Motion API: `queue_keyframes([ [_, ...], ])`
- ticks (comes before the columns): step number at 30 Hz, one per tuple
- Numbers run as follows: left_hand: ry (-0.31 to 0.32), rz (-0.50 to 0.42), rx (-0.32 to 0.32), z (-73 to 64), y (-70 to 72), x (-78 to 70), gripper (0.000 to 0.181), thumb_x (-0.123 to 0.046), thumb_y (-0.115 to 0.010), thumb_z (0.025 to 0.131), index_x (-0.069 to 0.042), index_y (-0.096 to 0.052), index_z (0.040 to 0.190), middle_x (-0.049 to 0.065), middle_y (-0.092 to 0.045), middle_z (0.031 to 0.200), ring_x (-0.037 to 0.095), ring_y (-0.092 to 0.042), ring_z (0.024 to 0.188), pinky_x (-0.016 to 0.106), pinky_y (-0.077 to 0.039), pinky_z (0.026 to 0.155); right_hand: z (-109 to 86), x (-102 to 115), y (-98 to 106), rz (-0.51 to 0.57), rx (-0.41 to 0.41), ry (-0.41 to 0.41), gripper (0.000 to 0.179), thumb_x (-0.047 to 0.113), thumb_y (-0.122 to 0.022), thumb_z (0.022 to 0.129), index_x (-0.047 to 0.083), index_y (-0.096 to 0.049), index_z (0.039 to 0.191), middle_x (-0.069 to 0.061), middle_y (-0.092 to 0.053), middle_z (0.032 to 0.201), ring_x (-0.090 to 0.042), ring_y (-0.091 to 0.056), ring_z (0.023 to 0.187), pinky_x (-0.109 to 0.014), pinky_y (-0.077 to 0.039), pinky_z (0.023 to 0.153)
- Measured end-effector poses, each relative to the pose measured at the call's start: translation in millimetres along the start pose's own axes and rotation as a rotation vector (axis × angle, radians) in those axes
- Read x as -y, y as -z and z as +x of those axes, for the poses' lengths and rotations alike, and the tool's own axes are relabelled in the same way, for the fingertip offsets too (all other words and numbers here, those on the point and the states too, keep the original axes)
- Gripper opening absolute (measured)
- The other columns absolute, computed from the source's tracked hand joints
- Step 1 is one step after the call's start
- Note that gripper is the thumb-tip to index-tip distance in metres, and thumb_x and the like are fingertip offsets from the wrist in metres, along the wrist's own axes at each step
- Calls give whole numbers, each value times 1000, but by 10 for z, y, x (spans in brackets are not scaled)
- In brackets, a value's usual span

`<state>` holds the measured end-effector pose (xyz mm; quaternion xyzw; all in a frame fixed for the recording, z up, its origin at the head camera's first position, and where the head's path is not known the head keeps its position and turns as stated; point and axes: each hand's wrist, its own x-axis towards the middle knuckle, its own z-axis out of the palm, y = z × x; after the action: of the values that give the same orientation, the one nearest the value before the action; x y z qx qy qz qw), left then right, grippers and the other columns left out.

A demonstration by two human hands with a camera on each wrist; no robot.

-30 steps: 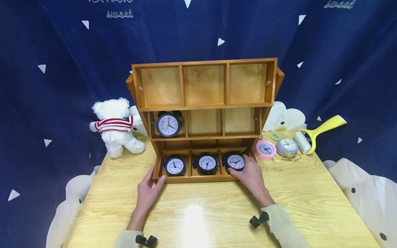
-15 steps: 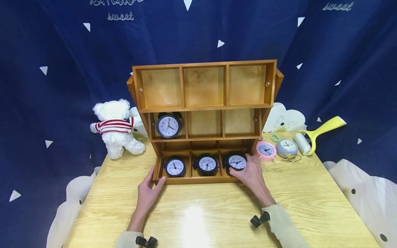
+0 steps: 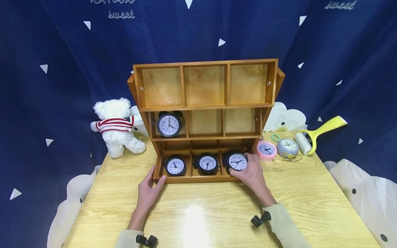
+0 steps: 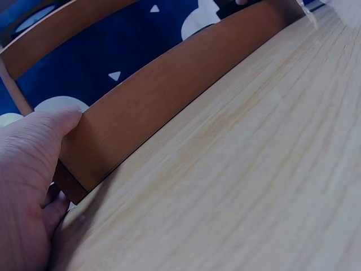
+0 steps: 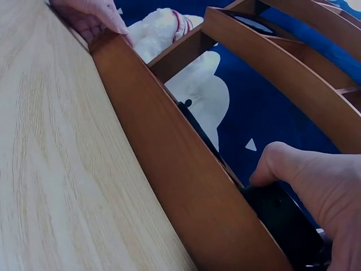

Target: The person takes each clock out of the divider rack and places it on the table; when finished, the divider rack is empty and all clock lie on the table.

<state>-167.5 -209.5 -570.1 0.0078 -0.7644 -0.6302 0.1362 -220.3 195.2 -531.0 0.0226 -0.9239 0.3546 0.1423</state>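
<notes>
A brown wooden rack (image 3: 186, 179) with three tiers of compartments stands on the table. My left hand (image 3: 148, 193) grips its lower left front corner, the thumb over the front board (image 4: 152, 84) and the other fingers round the side. With my right hand (image 3: 252, 174) I hold a black alarm clock (image 3: 237, 161) between thumb and fingers, in the bottom right compartment; part of its body is hidden behind the hand. Black alarm clocks also sit in the bottom left (image 3: 175, 166) and bottom middle (image 3: 207, 163) compartments. Another black clock (image 3: 169, 125) stands in the middle tier's left compartment.
A white teddy bear (image 3: 115, 122) in a striped top sits left of the rack. To the right are a pink clock (image 3: 265, 150), a grey-blue clock (image 3: 287, 147), a green ring (image 3: 275, 137) and a yellow-handled white roller (image 3: 303, 143). A blue curtain (image 3: 198, 31) hangs behind.
The clock in my right hand has shifted slightly to the right and its face shows a little more fully. My left hand stays on the rack's corner.
</notes>
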Motion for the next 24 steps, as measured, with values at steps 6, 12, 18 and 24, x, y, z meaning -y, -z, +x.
queue_keyframes([
  [6,-3,-6,-4,2,-12,-6,70,-8,-78,95,7,-43,154,28,-44,156,39,-50,139,16,-43,108,6,16,28,39,-43,29,79,29,-94,64,-6,-59,125,-23,-68,109,-39,-64,98,-54,-57,85],
  [12,-22,21,-21,40,-12,184,70,-12,-79,95,0,-45,156,23,-47,156,37,-52,138,13,-44,106,10,20,81,82,-55,29,79,30,-98,63,-4,-61,125,-22,-70,107,-38,-67,95,-53,-58,82],
  [18,-43,15,-7,50,0,189,71,-15,-80,95,-2,-46,156,21,-46,157,35,-53,138,17,-44,107,13,-10,129,109,-81,11,87,34,-100,64,-1,-60,133,-21,-70,115,-37,-67,100,-53,-57,85],
  [24,-31,8,-4,38,2,187,70,-15,-79,96,-2,-46,156,20,-47,157,34,-51,139,18,-43,109,2,-4,230,141,-138,40,81,34,-102,62,4,-64,128,-17,-71,112,-35,-66,97,-49,-54,82],
])
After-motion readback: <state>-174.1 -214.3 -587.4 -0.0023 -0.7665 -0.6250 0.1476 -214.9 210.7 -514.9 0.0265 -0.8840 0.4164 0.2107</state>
